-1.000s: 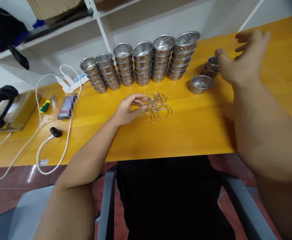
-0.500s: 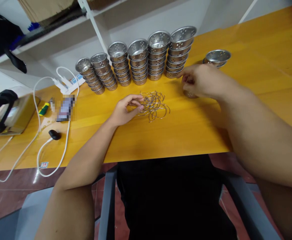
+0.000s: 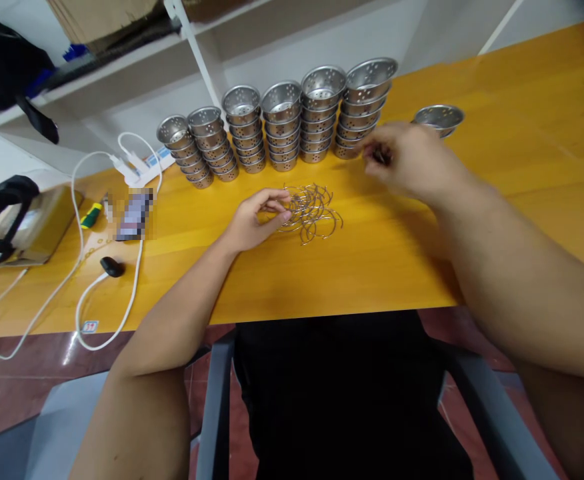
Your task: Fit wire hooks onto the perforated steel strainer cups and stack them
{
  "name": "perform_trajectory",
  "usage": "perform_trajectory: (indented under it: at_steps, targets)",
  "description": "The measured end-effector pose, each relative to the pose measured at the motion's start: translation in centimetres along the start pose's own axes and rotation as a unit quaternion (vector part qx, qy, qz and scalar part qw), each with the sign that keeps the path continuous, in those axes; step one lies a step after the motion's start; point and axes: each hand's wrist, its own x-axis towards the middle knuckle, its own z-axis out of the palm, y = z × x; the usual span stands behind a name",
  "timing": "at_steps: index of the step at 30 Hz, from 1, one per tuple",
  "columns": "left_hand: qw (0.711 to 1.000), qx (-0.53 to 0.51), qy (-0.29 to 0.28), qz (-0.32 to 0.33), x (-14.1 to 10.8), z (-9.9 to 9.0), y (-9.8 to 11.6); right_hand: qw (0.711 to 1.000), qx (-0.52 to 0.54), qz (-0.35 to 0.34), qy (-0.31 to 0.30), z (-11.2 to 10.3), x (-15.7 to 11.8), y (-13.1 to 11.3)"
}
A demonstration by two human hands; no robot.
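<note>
A loose pile of thin curved metal wires (image 3: 315, 213) lies on the wooden table. My left hand (image 3: 259, 217) rests at the pile's left side, thumb and fingers apart, its fingertips at the nearest wires. Over the table to the right of the pile is my right hand (image 3: 405, 160), its fingers curled inward and a little blurred; what they hold, if anything, I cannot make out. Just behind this hand shows a perforated metal cup (image 3: 442, 119), its lower part hidden by the hand. Close to the right fingertips is the rightmost stack of perforated metal cups (image 3: 359, 113).
Several more cup stacks (image 3: 285, 127) stand in a row along the back. On the left lie a power strip (image 3: 149, 167), a phone (image 3: 135, 213), a black mouse-like object (image 3: 112, 267), white cables (image 3: 135, 287) and a yellow-green object (image 3: 91, 215). A shelf (image 3: 137, 53) rises behind.
My right hand has shifted slightly and now hides a small metal base that showed beneath it before. The left hand keeps its place at the wires. The whole view has tilted slightly.
</note>
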Motion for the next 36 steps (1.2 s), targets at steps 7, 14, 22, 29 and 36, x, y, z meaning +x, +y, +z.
perform_trajectory:
  at_steps: [7, 14, 22, 29, 36]
  targets:
    - [0.999, 0.032, -0.002, -0.012, -0.1, -0.2, -0.2, 0.943, 0.108, -0.316, -0.009, 5.3, -1.8, -6.3]
    - [0.994, 0.077, -0.049, 0.062, 0.3, -1.1, 0.1, 0.937, 0.188, -0.260, -0.137, 7.6, -3.6, -10.0]
    - [0.990, 0.126, 0.030, 0.058, 0.5, -0.5, -0.1, 0.958, 0.143, -0.247, -0.027, 7.6, -2.8, -8.3]
    - [0.995, 0.086, 0.030, 0.029, 0.3, 0.3, -0.2, 0.942, 0.178, -0.274, -0.079, 8.9, -2.4, -7.8]
    - [0.992, 0.121, 0.003, 0.032, 0.5, -0.2, 0.4, 0.938, 0.191, -0.278, -0.084, 8.6, -2.5, -7.6]
